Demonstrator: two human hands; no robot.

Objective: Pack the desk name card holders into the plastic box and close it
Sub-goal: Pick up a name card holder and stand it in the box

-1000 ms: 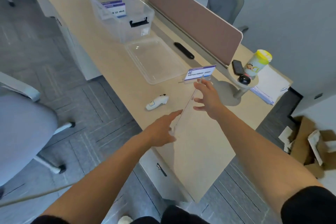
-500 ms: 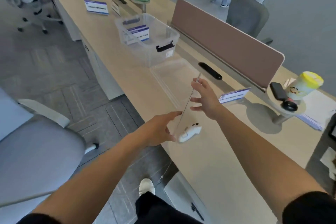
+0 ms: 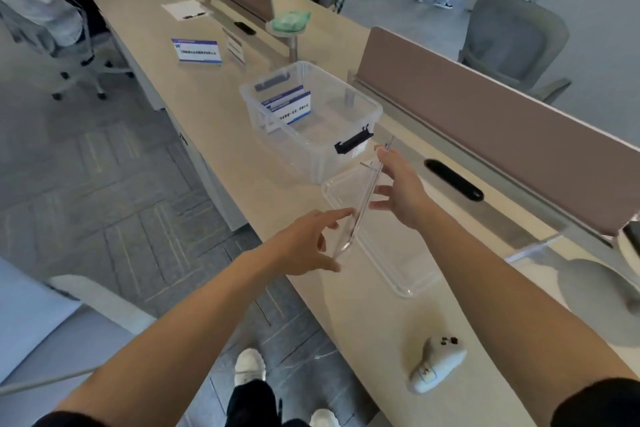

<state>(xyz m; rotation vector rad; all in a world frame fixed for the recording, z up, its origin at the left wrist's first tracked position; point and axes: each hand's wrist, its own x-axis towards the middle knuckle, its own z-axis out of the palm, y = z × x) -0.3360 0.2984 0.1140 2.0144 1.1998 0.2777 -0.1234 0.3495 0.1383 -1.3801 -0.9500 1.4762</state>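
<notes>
I hold a clear acrylic name card holder (image 3: 365,198) edge-on between both hands, above the desk. My left hand (image 3: 304,243) grips its near lower end, and my right hand (image 3: 401,191) pinches its far upper end with the other fingers spread. Just beyond them stands the open clear plastic box (image 3: 346,163) with black latches, and blue-and-white name card holders (image 3: 289,104) stand in its far end. The box's clear lid (image 3: 398,270) lies flat on the desk under my hands. Two more name card holders (image 3: 197,51) (image 3: 234,45) stand farther along the desk.
A white controller (image 3: 437,364) lies on the desk near me. Brown divider panels (image 3: 485,135) run along the desk's far side, with a black cable slot (image 3: 453,184) in front. Grey chairs stand at left and behind the divider. People are in the background.
I have moved left along the desk carrying the clear holder between both hands. The box and lid are now directly ahead, and the white controller has passed behind my right arm.
</notes>
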